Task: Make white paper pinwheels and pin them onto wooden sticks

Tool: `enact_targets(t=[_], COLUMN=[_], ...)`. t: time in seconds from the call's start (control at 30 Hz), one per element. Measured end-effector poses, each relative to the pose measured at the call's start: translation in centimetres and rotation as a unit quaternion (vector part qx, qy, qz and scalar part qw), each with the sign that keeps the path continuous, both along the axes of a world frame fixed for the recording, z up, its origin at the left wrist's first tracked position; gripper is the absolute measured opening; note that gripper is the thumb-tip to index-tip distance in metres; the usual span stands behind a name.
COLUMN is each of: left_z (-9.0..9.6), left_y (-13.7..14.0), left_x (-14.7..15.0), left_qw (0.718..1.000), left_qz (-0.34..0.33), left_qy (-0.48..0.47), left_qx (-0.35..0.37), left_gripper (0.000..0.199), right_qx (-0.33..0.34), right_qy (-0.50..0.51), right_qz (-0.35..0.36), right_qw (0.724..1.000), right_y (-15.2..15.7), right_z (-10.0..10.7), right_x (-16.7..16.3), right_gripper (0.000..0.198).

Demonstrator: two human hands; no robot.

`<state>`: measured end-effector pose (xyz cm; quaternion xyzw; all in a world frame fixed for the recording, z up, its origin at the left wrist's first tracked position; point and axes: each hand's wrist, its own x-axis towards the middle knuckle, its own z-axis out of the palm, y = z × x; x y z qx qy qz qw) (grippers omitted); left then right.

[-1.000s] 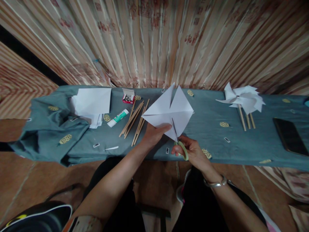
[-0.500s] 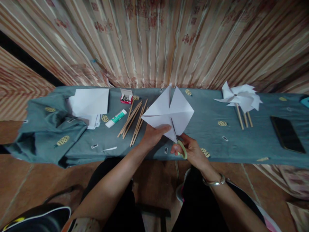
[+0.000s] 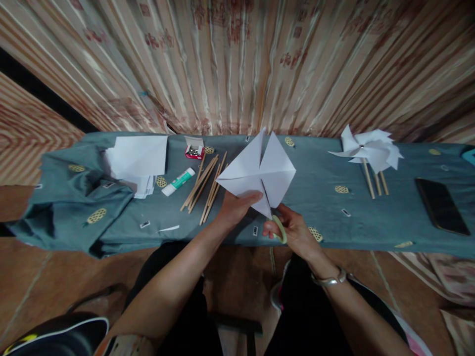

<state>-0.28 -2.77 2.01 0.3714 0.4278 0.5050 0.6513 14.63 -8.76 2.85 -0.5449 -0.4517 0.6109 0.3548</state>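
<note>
Wooden sticks [image 3: 204, 179] lie just left of the slit white paper [image 3: 279, 165] my left hand [image 3: 236, 207] pinches above the teal tablecloth [image 3: 315, 183]; a glue stick [image 3: 178, 182] lies past them. My right hand [image 3: 294, 231] grips green-handled scissors [image 3: 283, 230] at the near slit. A pleated curtain [image 3: 230, 74] hangs behind the far edge; rightward, cloth runs to pinwheels [image 3: 384, 151] and a smartphone [image 3: 441, 205].

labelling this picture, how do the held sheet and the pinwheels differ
The held sheet is nearly flat, with slits; the pinwheels have curled blades. The held sheet is gripped by the left hand; the pinwheels lie on the cloth, with wooden handles. Both are white.
</note>
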Motion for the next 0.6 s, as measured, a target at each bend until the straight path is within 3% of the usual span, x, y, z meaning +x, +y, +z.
enact_targets(t=[0.6], left_z=[-0.21], left_y=[-0.09], left_x=[-0.05], left_qw=[1.0], left_qz=[-0.005], left_qy=[0.008], left_qx=[-0.001], left_gripper=[0.025], right_qx=[0.007], right_qy=[0.001], right_qz=[0.003], right_qw=[1.0], right_y=[-0.03], right_z=[-0.13], right_x=[0.06], right_gripper=[0.072])
